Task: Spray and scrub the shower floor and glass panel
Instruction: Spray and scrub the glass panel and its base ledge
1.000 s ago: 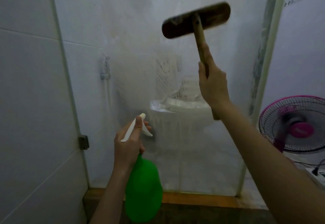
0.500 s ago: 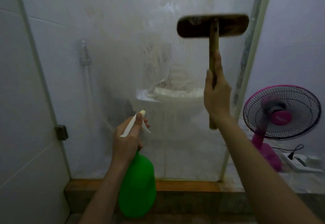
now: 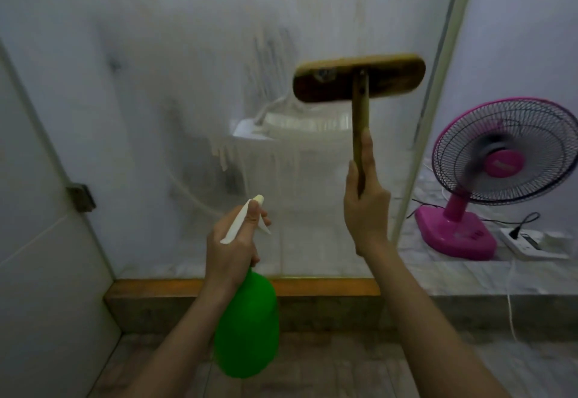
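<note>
The glass panel [image 3: 175,91] fills the middle of the view, cloudy and streaked with suds. My right hand [image 3: 366,210] grips the wooden handle of a scrub brush [image 3: 359,77], whose wide brown head lies flat against the glass at the panel's right side, level and about mid-height. My left hand [image 3: 233,246] grips the neck of a green spray bottle [image 3: 248,325], with a finger on its white trigger and the nozzle pointing up toward the glass. The brown tiled shower floor [image 3: 312,369] lies below.
A raised kerb with an orange top [image 3: 150,286] runs under the glass. The panel's metal frame [image 3: 438,100] stands at the right. A pink electric fan [image 3: 500,160] and a white power strip [image 3: 531,244] sit on the floor beyond it. A white tiled wall [image 3: 37,210] closes the left side.
The brush head has come down the glass and levelled out, moving right then down. The view has tilted down, showing more floor. My left hand keeps the bottle in place.
</note>
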`<state>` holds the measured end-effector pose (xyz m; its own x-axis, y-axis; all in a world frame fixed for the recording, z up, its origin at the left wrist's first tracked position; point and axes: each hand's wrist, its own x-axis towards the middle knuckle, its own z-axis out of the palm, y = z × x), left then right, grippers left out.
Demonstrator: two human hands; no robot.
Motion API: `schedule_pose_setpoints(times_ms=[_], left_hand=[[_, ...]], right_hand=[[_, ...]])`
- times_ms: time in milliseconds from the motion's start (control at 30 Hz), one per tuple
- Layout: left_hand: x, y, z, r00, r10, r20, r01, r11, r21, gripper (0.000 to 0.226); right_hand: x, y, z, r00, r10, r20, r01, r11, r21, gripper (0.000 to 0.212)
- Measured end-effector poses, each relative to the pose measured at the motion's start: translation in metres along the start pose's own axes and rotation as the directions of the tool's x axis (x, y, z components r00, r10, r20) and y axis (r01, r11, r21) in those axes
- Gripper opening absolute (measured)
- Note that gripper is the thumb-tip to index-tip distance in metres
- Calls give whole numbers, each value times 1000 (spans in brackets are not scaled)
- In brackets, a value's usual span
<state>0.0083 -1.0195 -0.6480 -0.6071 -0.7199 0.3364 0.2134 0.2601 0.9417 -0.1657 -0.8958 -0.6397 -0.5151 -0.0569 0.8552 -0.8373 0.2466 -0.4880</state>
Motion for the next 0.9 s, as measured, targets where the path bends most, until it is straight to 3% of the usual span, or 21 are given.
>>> schedule_pose_setpoints(times_ms=[67, 200, 433, 500, 633, 700, 800, 900], left_hand=[[-2, -3, 3, 1000, 4, -6, -4, 1000, -3, 33], [-9, -14, 1, 1000, 24, 16, -24, 999, 25, 50], [-36, -27, -12, 1000, 5, -9, -5, 998, -65, 41], [-45, -29, -19, 1000, -16, -13, 15, 998, -60, 39], [-57, -36, -34, 1000, -3, -5, 3, 1000, 1, 37], [-57, -41, -40, 1000, -6, -7, 6, 999, 34, 45], [-55, -47, -50, 999, -17, -39, 19, 998, 52, 45], [-49, -47, -61, 997, 1, -78, 3, 999, 52, 37]], right_hand=[[-71, 26, -1, 997, 40, 61, -38, 999, -30, 51], [-185, 45, -15, 926, 285, 246, -282, 958, -50, 57], [-97, 19, 18, 987, 95, 132, -91, 995, -37, 53], [-148, 36, 8, 970, 132, 203, -116, 989, -88, 53], [-242, 45, -22, 837, 311, 450, -267, 950, -160, 57], [-211, 31, -8, 856, 242, 456, -204, 970, -132, 58], [-129, -1, 23, 934, 51, 353, -11, 994, -113, 55], [-111, -7, 33, 957, 54, 286, -32, 996, -78, 56]])
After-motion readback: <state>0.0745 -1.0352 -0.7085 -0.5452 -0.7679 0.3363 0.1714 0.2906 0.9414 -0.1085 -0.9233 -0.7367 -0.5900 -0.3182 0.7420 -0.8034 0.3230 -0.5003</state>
